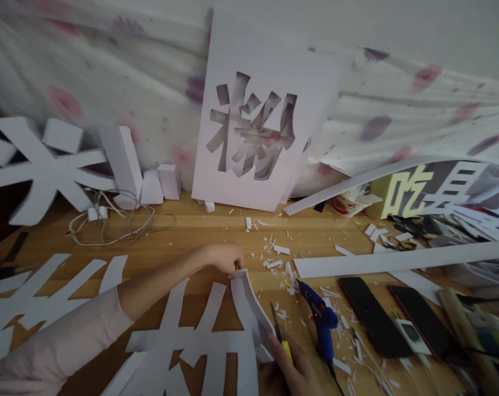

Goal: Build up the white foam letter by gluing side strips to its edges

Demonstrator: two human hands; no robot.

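A flat white cut-out character (214, 352), apparently foam board, lies on the wooden table in front of me. A narrow white strip (258, 311) stands on edge along its right-hand stroke, bending with the outline. My left hand (228, 257) is closed at the strip's far end, with thumb and fingers pinched together there. Close to the strip's near end, my right hand (293, 368) grips a yellow-handled utility knife (285, 346), its blade pointing away from me. Some of the right fingers are hidden low in the view. A blue hot glue gun (321, 319) lies just right of this hand.
White scraps (280, 250) litter the table. A long white strip (398, 258) and two phones (375, 316) are at the right. A white board with a cut-out character (249, 190) leans on the curtained wall. Tangled cable (109, 225) and finished white pieces (47, 170) stand left.
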